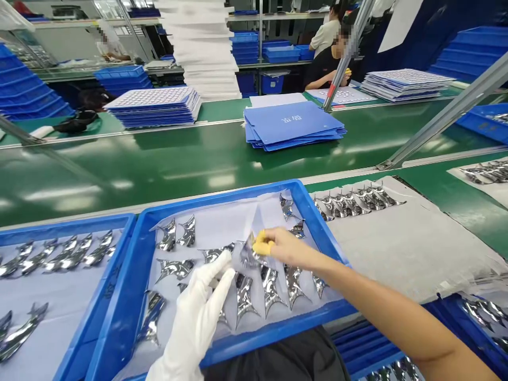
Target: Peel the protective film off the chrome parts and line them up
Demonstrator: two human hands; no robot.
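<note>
A blue tray (305, 203) in front of me is lined with a white sheet and holds several shiny metal parts (270, 288). My right hand (278, 244), with yellow finger cots, pinches one metal part (248, 254) together with a thin clear film (257, 217) above the tray's middle. My left hand (198, 312) wears a white glove; its fingers are stretched out flat over the sheet, the tips touching the parts next to the pinched one.
A second blue tray (119, 225) with metal parts sits to the left. On the right lies a white sheet (405, 243) with a row of parts. Beyond runs a green conveyor belt (159, 164) with a stack of blue sheets (291, 124). People sit at the far side.
</note>
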